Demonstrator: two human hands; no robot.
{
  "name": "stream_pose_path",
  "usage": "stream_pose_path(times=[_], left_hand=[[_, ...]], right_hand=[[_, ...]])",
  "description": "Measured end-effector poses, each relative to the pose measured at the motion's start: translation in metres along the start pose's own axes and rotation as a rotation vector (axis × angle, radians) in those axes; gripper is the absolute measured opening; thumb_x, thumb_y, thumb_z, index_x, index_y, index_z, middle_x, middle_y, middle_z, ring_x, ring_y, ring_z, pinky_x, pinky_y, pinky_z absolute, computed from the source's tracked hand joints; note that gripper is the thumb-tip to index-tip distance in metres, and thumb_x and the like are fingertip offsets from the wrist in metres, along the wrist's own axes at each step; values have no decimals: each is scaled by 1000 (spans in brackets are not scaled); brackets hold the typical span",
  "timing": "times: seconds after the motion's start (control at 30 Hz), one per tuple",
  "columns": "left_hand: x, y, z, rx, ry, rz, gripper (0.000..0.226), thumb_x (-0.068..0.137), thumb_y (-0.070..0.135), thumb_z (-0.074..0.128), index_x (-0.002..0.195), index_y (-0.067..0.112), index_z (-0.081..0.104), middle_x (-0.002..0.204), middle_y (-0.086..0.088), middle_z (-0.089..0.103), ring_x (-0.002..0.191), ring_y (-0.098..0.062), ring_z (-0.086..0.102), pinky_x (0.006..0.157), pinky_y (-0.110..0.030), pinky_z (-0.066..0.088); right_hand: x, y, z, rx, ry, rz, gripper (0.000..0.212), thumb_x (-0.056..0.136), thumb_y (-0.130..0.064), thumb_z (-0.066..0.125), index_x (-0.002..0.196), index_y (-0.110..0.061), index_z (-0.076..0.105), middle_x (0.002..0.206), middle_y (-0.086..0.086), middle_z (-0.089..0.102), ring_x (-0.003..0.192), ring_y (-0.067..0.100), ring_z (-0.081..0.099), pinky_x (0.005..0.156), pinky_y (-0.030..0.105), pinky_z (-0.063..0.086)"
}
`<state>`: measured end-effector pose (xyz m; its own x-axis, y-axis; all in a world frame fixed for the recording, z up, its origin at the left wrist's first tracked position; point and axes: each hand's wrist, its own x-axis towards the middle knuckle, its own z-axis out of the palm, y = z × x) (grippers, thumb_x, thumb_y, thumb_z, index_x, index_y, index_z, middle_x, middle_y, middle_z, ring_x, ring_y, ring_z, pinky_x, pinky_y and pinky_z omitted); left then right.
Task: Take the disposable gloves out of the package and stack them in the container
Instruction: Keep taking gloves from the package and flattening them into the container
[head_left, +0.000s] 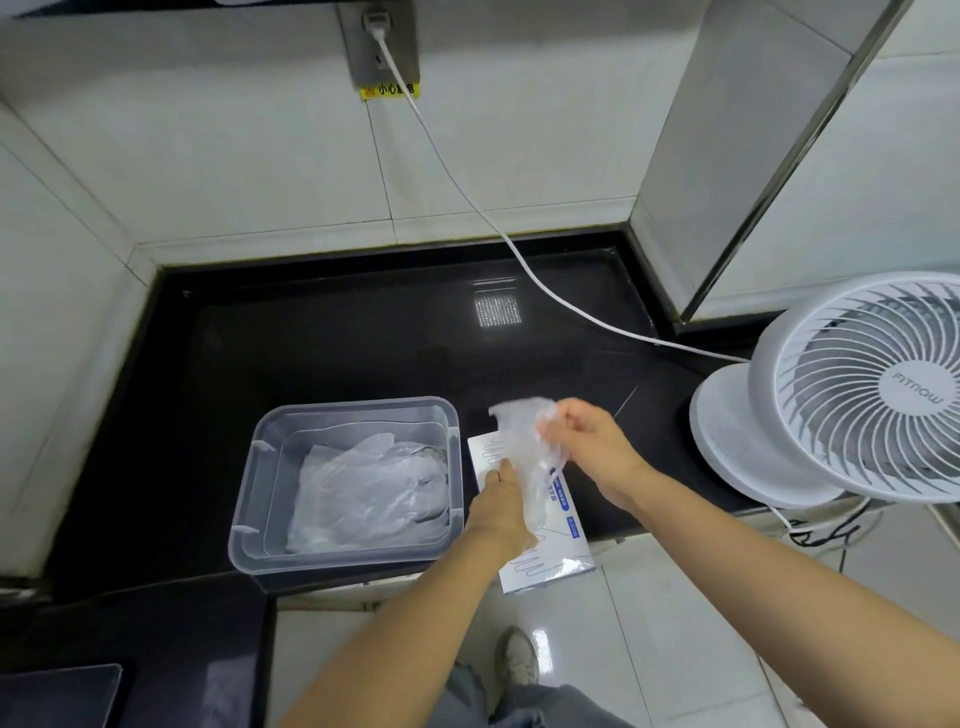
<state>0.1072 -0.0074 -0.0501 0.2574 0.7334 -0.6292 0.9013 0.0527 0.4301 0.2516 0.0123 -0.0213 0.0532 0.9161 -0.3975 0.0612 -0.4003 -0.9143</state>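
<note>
Head | glove (527, 457) long axis away-to-near, over package (548, 566) | right fingers (557, 417) pinch glove | left fingers (497, 475) unclear

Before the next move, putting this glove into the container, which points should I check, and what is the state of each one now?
1. Right hand pinches the glove: ok.
2. Left hand holds the package down: ok.
3. Glove fully out of the package: cannot tell, since its lower end hangs against the left hand.
4. Container has no lid on: ok.
5. Room above the pile inside it: ok, the pile lies below the rim.
6. Package fully on the counter: not ok, its near end sticks out over the edge.
</note>
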Motion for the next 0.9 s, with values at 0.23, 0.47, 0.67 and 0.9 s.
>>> stream_pose_path(times=[0.23, 0.47, 0.67, 0.9], left_hand=[[7, 3, -26, -331, -66, 0, 55, 88, 10, 64, 138, 14, 39, 132, -10, 51, 107, -21, 58, 77, -26, 55], [-16, -11, -108, -1350, 38, -54, 59, 94, 53, 45, 118, 3, 63, 108, -15, 69, 98, -29, 67, 90, -38, 53], [-28, -44, -107, -1054, 302, 143, 16, 93, 12, 63, 105, 2, 64, 104, -12, 70, 94, -21, 68, 76, -27, 55], [-43, -86, -115, -1160, 408, 236, 20, 98, 7, 52, 95, 20, 67, 96, 2, 67, 92, -13, 63, 85, -26, 52]], right_hand=[[-3, -35, -11, 105, -55, -73, 37, 79, -6, 60, 114, -16, 56, 98, 11, 66, 84, 23, 66, 69, 33, 53], [-4, -39, 10, 101, -204, -67, 51, 85, 8, 62, 125, -22, 53, 108, 11, 68, 90, 21, 69, 78, 37, 58], [2, -45, 48, -78, -265, -131, 63, 83, 1, 70, 135, -25, 45, 118, 17, 55, 101, 18, 62, 90, 35, 53], [19, -53, 77, -100, -495, 263, 71, 87, -78, 39, 127, -26, 65, 128, -3, 66, 120, 13, 59, 109, 36, 38]])
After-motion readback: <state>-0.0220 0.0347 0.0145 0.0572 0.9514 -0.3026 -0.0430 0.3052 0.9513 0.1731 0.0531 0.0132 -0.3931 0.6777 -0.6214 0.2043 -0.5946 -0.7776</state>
